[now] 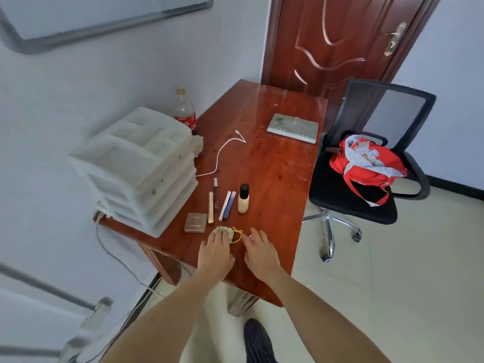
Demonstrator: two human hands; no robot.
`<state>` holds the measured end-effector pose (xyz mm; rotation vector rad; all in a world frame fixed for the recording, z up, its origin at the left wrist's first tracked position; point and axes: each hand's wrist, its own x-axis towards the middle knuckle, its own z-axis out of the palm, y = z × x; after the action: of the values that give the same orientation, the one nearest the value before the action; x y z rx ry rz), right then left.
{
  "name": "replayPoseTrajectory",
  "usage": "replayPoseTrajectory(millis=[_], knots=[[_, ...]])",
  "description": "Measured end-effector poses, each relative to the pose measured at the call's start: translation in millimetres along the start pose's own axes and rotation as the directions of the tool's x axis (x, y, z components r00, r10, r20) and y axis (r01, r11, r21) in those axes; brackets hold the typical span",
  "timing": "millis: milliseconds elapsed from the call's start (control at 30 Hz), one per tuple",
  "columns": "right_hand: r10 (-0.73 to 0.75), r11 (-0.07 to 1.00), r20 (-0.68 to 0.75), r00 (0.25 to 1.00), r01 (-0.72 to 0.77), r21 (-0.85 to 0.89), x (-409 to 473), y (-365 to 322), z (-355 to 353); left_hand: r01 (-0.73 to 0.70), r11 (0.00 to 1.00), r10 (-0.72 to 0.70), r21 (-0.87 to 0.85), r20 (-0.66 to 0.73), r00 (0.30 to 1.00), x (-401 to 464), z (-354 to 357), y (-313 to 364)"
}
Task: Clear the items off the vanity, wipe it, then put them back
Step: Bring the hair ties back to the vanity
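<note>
A reddish wooden vanity table holds a row of cosmetics near its front: a square compact, a gold tube, a thin dark pencil, a silver-blue stick and a foundation bottle with a black cap. My left hand lies flat with its fingers on a small beige drawstring pouch that has a yellow cord. My right hand rests flat on the wood just right of the pouch, fingers apart and holding nothing.
A white plastic drawer organizer stands at the table's left. Behind it are a soda bottle and a white cable. A grey notebook lies at the far end. A black office chair with a red bag stands to the right.
</note>
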<state>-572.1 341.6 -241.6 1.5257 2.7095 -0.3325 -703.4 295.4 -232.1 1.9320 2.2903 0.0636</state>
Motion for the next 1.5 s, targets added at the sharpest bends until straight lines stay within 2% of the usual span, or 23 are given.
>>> replayPoseTrajectory(millis=[167,267,467,533,700,833,900,1000,1067,1200,1267,1333,1500], knots=[[-0.165,0.986,0.053,0.985,0.167,-0.029,32.6,29.6,9.8,0.037,0.999,-0.038,0.006,0.079,0.996,33.9,24.1,5.3],[-0.284,0.958,0.004,0.959,0.283,-0.048,48.6,51.4,15.8,0.041,0.997,-0.048,0.072,0.096,0.994,52.7,30.5,10.4],[-0.324,0.946,-0.080,0.943,0.325,0.005,66.2,67.4,20.4,0.056,0.995,-0.060,0.080,0.052,0.997,64.1,27.5,15.1],[-0.368,0.930,-0.120,0.922,0.367,-0.030,71.4,65.8,20.4,0.092,0.990,-0.094,0.105,0.012,0.995,62.9,32.8,10.5],[-0.443,0.895,-0.202,0.873,0.444,-0.042,79.6,52.6,16.2,0.214,0.977,-0.213,0.021,-0.042,0.976,47.0,46.4,-1.8],[-0.529,0.844,-0.192,0.827,0.536,-0.018,81.4,42.6,14.2,0.311,0.939,-0.322,-0.144,-0.058,0.945,25.9,35.5,-6.6],[-0.581,0.807,-0.210,0.787,0.591,-0.019,82.5,33.9,11.8,0.391,0.908,-0.407,-0.151,-0.104,0.907,14.8,27.9,-16.8],[-0.678,0.715,-0.239,0.695,0.699,0.003,85.2,7.0,7.8,0.436,0.879,-0.472,-0.190,-0.222,0.853,-13.7,15.7,-35.3],[-0.746,0.637,-0.246,0.619,0.771,0.010,83.2,-25.1,4.4,0.503,0.857,-0.511,-0.108,-0.300,0.806,-41.5,11.1,-56.0],[-0.865,0.462,-0.250,0.435,0.885,-0.058,64.5,-112.5,-10.7,0.698,0.716,-0.688,-0.021,-0.193,0.700,-114.2,-24.8,-88.0],[-0.902,0.399,-0.222,0.371,0.912,-0.098,40.7,-163.3,-14.3,0.806,0.591,-0.797,-0.004,-0.157,0.584,-165.5,-49.0,-97.0],[-0.930,0.329,-0.213,0.298,0.935,-0.129,10.1,-211.2,-13.2,0.898,0.440,-0.888,0.006,-0.146,0.436,-220.5,-64.8,-105.1],[-0.958,0.105,-0.272,0.085,0.993,-0.061,-97.2,-327.5,-6.0,0.976,0.215,-0.966,-0.004,-0.150,0.212,-374.4,-81.3,-115.5]])
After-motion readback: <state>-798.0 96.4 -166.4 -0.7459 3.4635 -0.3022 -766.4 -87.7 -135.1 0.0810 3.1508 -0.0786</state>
